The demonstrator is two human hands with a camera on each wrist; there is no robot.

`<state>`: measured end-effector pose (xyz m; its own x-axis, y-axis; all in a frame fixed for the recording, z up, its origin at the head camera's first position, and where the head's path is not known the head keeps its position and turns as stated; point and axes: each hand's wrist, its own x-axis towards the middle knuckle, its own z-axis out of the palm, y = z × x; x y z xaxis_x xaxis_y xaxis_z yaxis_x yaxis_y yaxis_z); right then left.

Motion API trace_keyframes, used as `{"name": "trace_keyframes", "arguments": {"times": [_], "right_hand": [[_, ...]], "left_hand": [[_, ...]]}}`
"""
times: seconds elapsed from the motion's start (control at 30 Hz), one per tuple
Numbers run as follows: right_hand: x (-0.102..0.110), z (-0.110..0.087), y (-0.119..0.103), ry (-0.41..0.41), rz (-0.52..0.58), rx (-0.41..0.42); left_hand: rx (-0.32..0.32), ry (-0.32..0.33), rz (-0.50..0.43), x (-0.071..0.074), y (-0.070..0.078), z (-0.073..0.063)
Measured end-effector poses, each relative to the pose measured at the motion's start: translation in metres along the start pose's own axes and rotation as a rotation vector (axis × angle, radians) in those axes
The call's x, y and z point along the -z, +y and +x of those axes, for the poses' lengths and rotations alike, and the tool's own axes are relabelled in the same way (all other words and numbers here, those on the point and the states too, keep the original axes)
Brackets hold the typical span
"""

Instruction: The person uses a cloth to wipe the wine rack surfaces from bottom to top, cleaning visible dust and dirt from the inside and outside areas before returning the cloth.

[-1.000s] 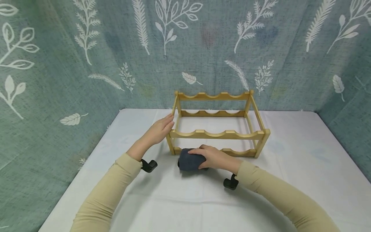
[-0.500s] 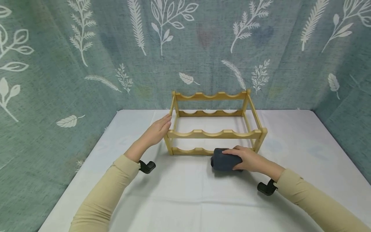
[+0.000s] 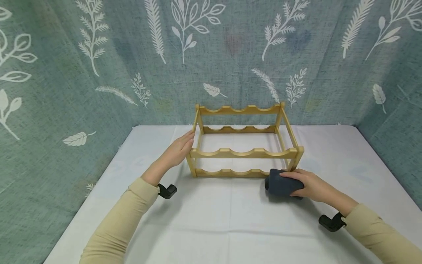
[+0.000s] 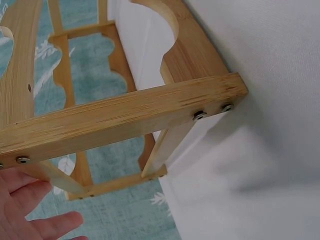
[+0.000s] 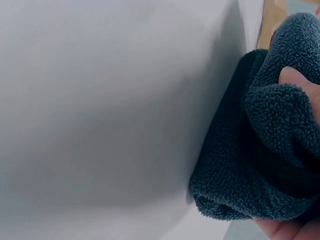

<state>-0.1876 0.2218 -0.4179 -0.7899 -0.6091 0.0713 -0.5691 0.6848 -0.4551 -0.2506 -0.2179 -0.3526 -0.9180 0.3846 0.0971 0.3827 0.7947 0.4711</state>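
Note:
A two-tier wooden bottle rack (image 3: 244, 153) with scalloped rails stands toward the back of the table. My left hand (image 3: 178, 150) rests against the rack's left side, its fingers straight; in the left wrist view the fingers (image 4: 35, 200) lie beside the side frame. With my right hand (image 3: 311, 185) I grip a folded dark blue towel (image 3: 280, 183) in front of the rack's lower right corner. The right wrist view shows the terry towel (image 5: 225, 165) bunched, the thumb pressed into its folds.
A white cloth (image 3: 211, 220) covers the table. Behind it and along both sides hangs a green-blue curtain (image 3: 230, 80) with white leaf prints. A black wrist camera (image 3: 331, 222) sits under the right wrist, another black camera (image 3: 167, 191) under the left.
My right hand has slid the towel rightward along the front of the rack, from its lower left to its lower right corner. The left hand has stayed at the rack's left side.

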Motion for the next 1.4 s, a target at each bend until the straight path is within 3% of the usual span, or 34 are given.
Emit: {"name": "trace_keyframes", "arguments": {"times": [0.3,0.5,0.6,0.83,1.03,1.23,1.4], "right_hand": [[0.008,-0.021,0.015,0.07,-0.054,0.052],[0.011,-0.023,0.021,0.099,-0.068,0.111],[0.022,-0.021,0.019,0.108,-0.08,0.123],[0.063,-0.022,0.008,0.2,-0.159,0.259],[0.089,-0.021,-0.002,0.249,-0.218,0.29],[0.074,-0.019,0.006,0.212,-0.171,0.264],[0.039,-0.02,0.022,0.073,-0.04,0.126]], "left_hand": [[-0.009,0.005,-0.032,-0.001,-0.004,-0.001],[-0.002,0.006,-0.036,-0.001,-0.003,-0.002],[-0.004,0.003,-0.038,-0.001,-0.004,-0.002],[-0.008,-0.01,-0.023,-0.001,-0.004,-0.001],[-0.004,-0.001,-0.027,0.0,-0.004,-0.001],[-0.011,0.004,-0.038,-0.001,-0.004,-0.001],[-0.017,-0.001,-0.041,-0.002,-0.003,-0.001]]}}
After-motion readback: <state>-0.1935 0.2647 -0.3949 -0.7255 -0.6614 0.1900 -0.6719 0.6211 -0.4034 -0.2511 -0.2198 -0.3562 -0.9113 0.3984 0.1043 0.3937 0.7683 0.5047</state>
